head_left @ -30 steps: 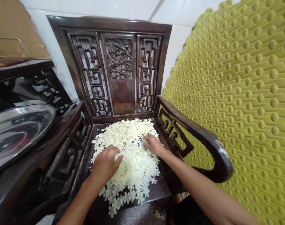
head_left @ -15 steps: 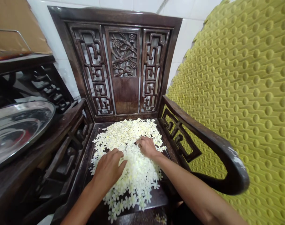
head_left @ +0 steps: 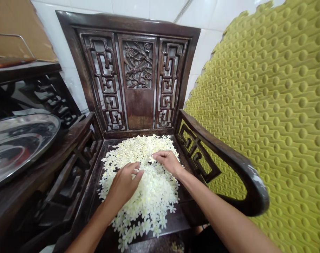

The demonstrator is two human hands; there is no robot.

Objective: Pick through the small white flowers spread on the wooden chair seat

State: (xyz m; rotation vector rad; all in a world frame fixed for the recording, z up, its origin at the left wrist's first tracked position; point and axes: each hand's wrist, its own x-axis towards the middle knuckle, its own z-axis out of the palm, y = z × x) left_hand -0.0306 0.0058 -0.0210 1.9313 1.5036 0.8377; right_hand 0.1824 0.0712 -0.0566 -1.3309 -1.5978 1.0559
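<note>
A broad heap of small white five-petalled flowers [head_left: 146, 186] covers much of the dark wooden chair seat [head_left: 172, 225]. Over the heap's right side, my right hand [head_left: 169, 162] pinches one white flower [head_left: 151, 159] between thumb and fingertips. My left hand [head_left: 126, 181] hovers at the left of the pile, thumb held apart from the curved fingers, with no object visible between them. A short gap separates the two hands.
A carved chair back [head_left: 140, 109] rises behind the flowers, with armrests [head_left: 223, 154] on both sides. At left, a round metal tray [head_left: 47, 140] rests by the left armrest. A yellow-green studded foam mat [head_left: 267, 88] stands at right.
My right hand has lifted slightly from the pile, and a flower now shows in its pinch. My left hand has shifted only a little. The view has moved slightly.
</note>
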